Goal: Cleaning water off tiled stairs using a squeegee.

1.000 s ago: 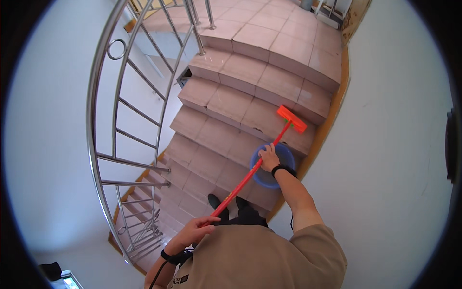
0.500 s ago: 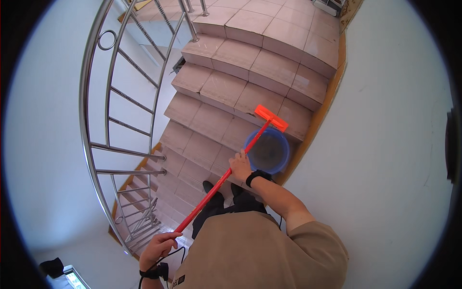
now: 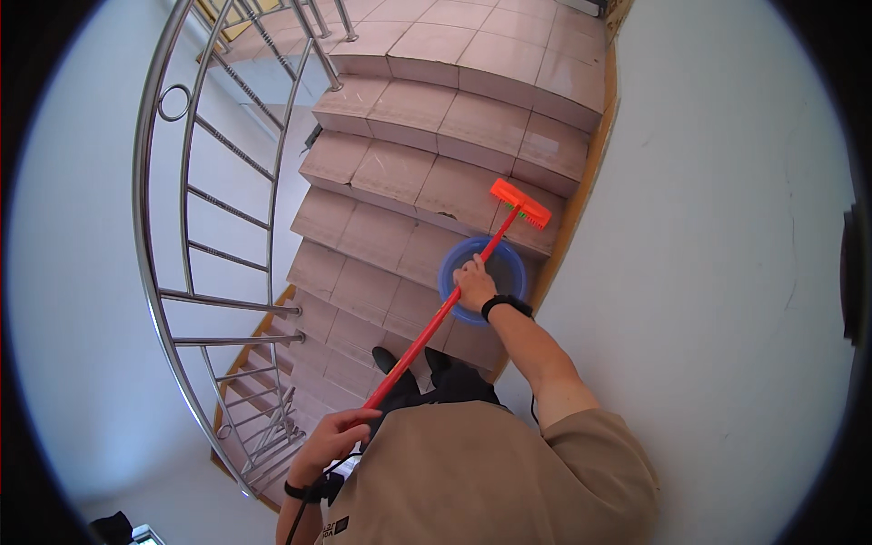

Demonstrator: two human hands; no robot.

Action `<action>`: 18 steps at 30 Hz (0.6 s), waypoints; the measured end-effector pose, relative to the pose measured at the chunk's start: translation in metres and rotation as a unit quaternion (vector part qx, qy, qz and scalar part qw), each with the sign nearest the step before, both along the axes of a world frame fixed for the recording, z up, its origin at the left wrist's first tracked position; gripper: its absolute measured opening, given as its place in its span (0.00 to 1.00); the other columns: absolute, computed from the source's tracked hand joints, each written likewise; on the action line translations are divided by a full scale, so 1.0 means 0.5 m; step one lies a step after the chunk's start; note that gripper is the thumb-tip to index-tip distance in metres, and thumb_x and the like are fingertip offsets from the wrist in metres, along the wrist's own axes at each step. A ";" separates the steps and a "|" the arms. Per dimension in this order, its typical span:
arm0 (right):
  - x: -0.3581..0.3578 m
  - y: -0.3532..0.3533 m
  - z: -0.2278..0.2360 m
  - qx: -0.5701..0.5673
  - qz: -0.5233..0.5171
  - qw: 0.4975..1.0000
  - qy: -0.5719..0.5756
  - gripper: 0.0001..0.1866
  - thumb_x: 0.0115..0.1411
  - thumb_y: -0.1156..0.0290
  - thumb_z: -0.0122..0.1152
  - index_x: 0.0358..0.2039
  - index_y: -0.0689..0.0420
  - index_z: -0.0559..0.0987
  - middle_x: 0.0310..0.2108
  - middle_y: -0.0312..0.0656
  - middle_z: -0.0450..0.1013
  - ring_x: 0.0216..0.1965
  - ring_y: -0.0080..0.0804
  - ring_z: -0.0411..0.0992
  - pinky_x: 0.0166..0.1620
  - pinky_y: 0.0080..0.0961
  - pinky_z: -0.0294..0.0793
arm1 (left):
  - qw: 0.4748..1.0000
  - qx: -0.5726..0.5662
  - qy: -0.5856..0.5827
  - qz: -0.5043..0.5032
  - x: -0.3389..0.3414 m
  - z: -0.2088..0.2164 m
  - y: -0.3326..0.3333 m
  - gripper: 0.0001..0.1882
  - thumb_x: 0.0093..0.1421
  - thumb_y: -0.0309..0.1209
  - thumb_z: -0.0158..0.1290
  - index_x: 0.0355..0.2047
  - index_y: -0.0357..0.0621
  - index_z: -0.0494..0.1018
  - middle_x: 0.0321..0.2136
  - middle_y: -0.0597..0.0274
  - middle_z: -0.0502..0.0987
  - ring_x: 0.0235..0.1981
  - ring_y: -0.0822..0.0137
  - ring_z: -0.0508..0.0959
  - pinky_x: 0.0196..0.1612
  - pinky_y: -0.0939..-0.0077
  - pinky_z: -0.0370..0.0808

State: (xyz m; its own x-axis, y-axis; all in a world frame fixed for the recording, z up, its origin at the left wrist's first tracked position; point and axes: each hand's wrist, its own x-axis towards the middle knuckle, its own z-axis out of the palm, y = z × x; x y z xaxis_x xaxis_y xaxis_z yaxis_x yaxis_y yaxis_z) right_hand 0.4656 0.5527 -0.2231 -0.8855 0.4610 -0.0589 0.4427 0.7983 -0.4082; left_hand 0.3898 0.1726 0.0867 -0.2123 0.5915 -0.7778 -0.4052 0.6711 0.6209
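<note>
A long-handled scrub brush [image 3: 425, 334] with a red pole runs slantwise in front of me. Its orange head [image 3: 520, 202], with greenish bristles beneath, is over a stair tread close to the right wall. Midway up the pole, my right hand [image 3: 474, 282] is wrapped round it, above the blue basin [image 3: 449, 262]. My left hand [image 3: 338, 438] is closed on the pole's lower end beside my body. The basin stands on a step and seems to hold murky water; my right hand and forearm cover part of it.
Pinkish tiled stairs [image 3: 381, 222] rise ahead to a landing [image 3: 436, 41] and drop away at lower left. A curved metal railing [image 3: 145, 209] borders the left side. The white wall [image 3: 718, 272] stands close on the right, with a tan skirting strip. My shoes [image 3: 385, 360] are on a step.
My right hand has moved up and slightly right with the pole, now over the basin. The brush head has shifted a little up and right. My left hand has moved right and slightly up.
</note>
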 end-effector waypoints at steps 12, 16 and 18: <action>0.053 0.058 0.042 -0.046 -0.039 0.996 -0.062 0.11 0.50 0.69 0.69 0.35 0.48 0.79 0.50 0.47 0.68 0.67 0.59 0.54 0.58 0.50 0.73 | 0.999 0.019 0.020 -0.037 0.040 -0.028 0.052 0.21 0.62 0.28 0.54 0.56 0.40 0.75 0.26 0.74 0.74 0.16 0.86 0.62 0.19 0.87 0.55; 0.049 -0.022 0.022 -0.049 -0.036 0.998 -0.002 0.11 0.49 0.71 0.70 0.34 0.50 0.78 0.48 0.47 0.68 0.66 0.65 0.55 0.59 0.51 0.72 | 1.000 -0.001 0.024 -0.002 0.045 -0.005 -0.006 0.20 0.62 0.27 0.54 0.55 0.40 0.76 0.26 0.73 0.75 0.16 0.85 0.62 0.19 0.87 0.55; 0.052 -0.059 0.015 -0.037 -0.047 0.996 0.061 0.10 0.48 0.71 0.69 0.32 0.52 0.78 0.45 0.48 0.69 0.64 0.64 0.57 0.61 0.49 0.70 | 0.999 -0.027 0.031 -0.004 0.041 0.015 -0.029 0.21 0.60 0.26 0.53 0.55 0.40 0.77 0.26 0.73 0.76 0.16 0.86 0.62 0.19 0.88 0.55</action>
